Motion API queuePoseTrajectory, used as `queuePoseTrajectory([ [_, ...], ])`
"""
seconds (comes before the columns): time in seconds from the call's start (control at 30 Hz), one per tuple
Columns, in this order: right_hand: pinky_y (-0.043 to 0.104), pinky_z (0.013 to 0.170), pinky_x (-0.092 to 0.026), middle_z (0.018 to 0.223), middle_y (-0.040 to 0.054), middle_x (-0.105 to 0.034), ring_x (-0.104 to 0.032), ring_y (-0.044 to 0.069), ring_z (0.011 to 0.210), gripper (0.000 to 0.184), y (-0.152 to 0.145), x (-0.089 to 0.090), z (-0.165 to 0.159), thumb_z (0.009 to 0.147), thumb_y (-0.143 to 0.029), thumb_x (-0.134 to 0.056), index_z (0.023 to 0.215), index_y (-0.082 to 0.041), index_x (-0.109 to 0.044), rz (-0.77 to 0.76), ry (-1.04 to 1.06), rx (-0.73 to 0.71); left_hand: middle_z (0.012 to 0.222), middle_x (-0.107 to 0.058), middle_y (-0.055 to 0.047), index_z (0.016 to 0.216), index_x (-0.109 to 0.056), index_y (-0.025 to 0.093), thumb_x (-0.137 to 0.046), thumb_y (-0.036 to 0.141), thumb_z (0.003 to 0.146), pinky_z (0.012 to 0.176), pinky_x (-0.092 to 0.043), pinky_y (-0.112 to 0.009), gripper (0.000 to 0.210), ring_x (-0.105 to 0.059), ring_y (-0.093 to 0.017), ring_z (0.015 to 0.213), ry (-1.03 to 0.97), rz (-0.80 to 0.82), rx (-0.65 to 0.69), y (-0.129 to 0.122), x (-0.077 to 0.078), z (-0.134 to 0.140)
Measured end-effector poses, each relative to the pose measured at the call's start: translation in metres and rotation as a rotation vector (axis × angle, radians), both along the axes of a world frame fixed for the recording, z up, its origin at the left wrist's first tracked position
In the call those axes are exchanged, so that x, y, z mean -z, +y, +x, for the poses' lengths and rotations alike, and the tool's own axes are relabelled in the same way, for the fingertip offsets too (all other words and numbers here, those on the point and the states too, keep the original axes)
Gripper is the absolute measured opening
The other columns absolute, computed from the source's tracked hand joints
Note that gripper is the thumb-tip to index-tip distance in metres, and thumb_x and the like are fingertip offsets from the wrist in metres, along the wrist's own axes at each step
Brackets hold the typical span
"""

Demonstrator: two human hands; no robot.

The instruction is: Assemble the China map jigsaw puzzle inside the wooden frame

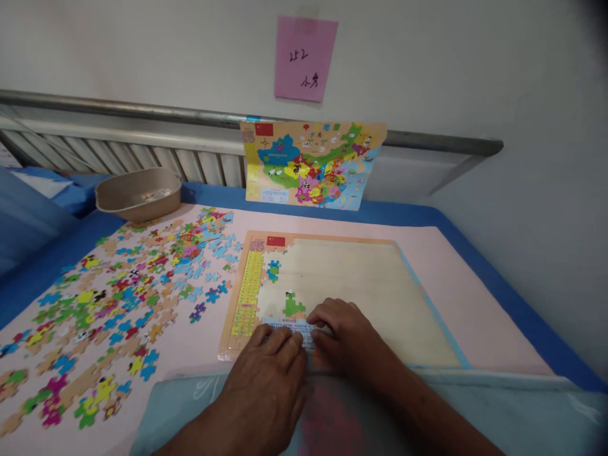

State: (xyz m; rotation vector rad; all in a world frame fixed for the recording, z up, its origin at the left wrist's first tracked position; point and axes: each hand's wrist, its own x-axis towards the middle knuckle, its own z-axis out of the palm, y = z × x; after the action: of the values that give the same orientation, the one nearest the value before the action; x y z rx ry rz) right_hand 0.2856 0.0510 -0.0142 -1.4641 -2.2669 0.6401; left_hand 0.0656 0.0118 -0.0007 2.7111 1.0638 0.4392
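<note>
- Blue-green cloth (187, 396) is nearest me, under my arms.
- My left hand (268, 383) bends over the low edge of the puzzle board (351, 278).
- My right hand (349, 335) curls close beside it.
- I can't tell if either grip has a piece, or how wide it is.
- Loose pieces (130, 296) lie left of the puzzle board.

Text panel (300, 325) — partly behind hands (270, 373) (348, 332)

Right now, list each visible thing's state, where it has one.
Pale wooden jigsaw board: partly filled, mostly bare
Loose multicoloured jigsaw pieces: scattered
Tan oval basin: upright, uncovered
Colourful printed map: standing upright
Pink paper note: taped up
Left hand: palm down
Right hand: curled
</note>
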Motion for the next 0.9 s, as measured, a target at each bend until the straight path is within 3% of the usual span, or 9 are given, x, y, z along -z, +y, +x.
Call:
queuePoseTrajectory([
  [0.2,0.038,0.085,-0.035,0.094,0.0021,-0.067,-0.059,0.023,0.091,0.018,-0.003,0.008,0.003,0.088,-0.003,-0.068,0.096,-0.019,-0.065,0.07,-0.014,0.054,0.13,-0.074,-0.007,0.112,-0.07,0.019,-0.065,0.032,0.101,0.102,-0.045,-0.051,0.018,-0.063,-0.029,0.118,0.009,-0.015,0.004,0.001,0.0,-0.001],
  [0.37,0.039,0.082,-0.034,0.087,0.0021,-0.065,-0.056,0.022,0.086,0.016,-0.009,-0.003,0.003,0.09,-0.003,-0.066,0.086,-0.019,-0.064,0.028,-0.106,0.036,0.129,-0.074,-0.007,0.113,-0.072,0.019,-0.063,0.032,0.102,0.104,-0.044,-0.052,0.018,-0.062,-0.03,0.12,0.033,-0.034,0.0,0.001,-0.002,0.0],
  [0.57,0.039,0.085,-0.035,0.099,0.0034,-0.066,-0.056,0.024,0.093,0.02,-0.011,-0.019,0.007,0.084,-0.009,-0.078,0.1,-0.02,-0.07,-0.082,-0.136,-0.042,0.13,-0.074,-0.008,0.116,-0.072,0.018,-0.065,0.031,0.101,0.105,-0.043,-0.054,0.022,-0.063,-0.031,0.12,0.052,-0.012,-0.018,0.0,-0.001,0.003],
  [0.73,0.039,0.086,-0.036,0.096,0.003,-0.064,-0.056,0.023,0.093,0.014,-0.011,-0.02,0.006,0.088,-0.011,-0.077,0.097,-0.019,-0.071,-0.105,-0.112,-0.062,0.13,-0.074,-0.008,0.115,-0.072,0.018,-0.067,0.033,0.101,0.104,-0.044,-0.052,0.022,-0.063,-0.03,0.118,0.043,0.006,-0.01,0.0,0.001,0.002],
  [0.9,0.039,0.088,-0.036,0.097,0.0029,-0.065,-0.055,0.024,0.095,0.024,-0.01,-0.015,0.01,0.082,-0.007,-0.082,0.101,-0.019,-0.072,-0.096,-0.054,-0.071,0.13,-0.073,-0.009,0.116,-0.071,0.017,-0.065,0.034,0.102,0.097,-0.047,-0.048,0.023,-0.064,-0.029,0.113,0.051,0.103,0.002,-0.001,0.003,0.003],
])
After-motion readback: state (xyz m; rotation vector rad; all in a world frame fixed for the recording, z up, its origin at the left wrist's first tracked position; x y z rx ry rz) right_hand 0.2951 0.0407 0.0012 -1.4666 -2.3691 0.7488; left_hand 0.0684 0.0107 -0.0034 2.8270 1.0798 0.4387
